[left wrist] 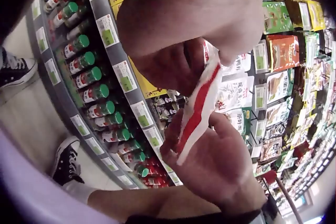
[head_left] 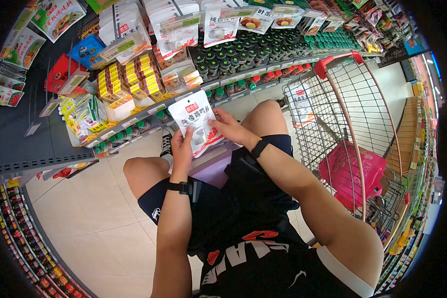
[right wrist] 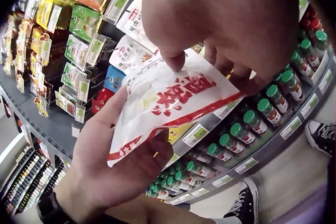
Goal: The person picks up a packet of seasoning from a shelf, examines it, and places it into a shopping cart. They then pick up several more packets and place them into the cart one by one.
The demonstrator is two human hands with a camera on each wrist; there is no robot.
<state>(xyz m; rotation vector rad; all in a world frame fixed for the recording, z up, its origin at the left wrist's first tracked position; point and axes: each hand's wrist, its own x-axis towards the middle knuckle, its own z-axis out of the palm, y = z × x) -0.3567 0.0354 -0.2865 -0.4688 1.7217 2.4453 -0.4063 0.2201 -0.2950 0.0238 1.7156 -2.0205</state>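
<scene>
A white seasoning pouch [head_left: 195, 121] with red and black print is held in front of the seated person's lap, its printed face up. The left hand [head_left: 182, 149] grips its lower left edge, thumb on the front and fingers behind. On the opposite edge, the right hand [head_left: 229, 128] pinches the pouch with the thumb over the print. The right wrist view shows the pouch [right wrist: 173, 98] from its red-striped bottom edge, with the left hand [right wrist: 105, 155] beneath it. Edge-on in the left wrist view, the pouch [left wrist: 202, 106] lies between both hands.
Shelves ahead carry hanging white pouches [head_left: 176, 32], yellow boxes [head_left: 129, 79] and rows of green-capped jars [right wrist: 257, 121]. A wire shopping cart [head_left: 352, 124] stands at the right, with a pink bag [head_left: 352, 171] and a similar white pouch [head_left: 303, 104] inside. A purple stool [head_left: 211, 166] shows between the legs.
</scene>
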